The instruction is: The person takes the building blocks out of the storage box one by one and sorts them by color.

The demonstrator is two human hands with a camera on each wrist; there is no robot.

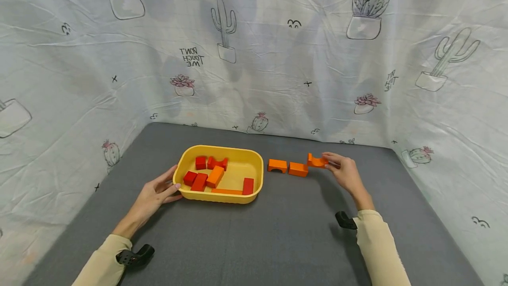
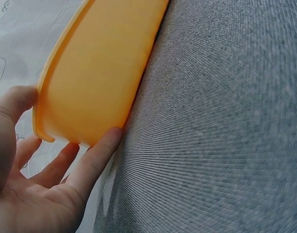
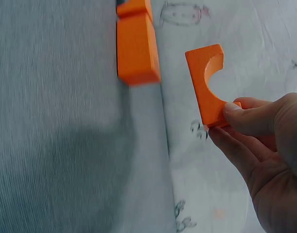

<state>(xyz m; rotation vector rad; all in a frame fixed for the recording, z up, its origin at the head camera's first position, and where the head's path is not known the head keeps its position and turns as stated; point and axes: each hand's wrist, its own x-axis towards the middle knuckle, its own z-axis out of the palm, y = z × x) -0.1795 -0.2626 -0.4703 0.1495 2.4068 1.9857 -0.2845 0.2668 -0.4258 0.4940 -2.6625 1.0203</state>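
Observation:
A yellow plastic tray [image 1: 220,197] sits on the grey table, with several red and orange building blocks inside. At its left end, my left hand [image 1: 160,190] holds the tray, thumb at the rim and fingers spread against the outer wall. My right hand [image 1: 342,170] pinches one end of an orange arch block [image 3: 202,90] between thumb and fingers. That block is raised above the table, its curved cutout facing up in the head view. Just left of it are an orange rectangular block [image 1: 298,169] and another orange arch block [image 1: 277,165], cutout down.
In the tray lie a red arch block [image 1: 217,163], an orange block [image 1: 215,177] and a red block [image 1: 248,186] near the right wall. A white cloth [image 1: 262,56] with plant drawings hangs behind and beside the grey table [image 1: 246,242]. Each wrist carries a black device.

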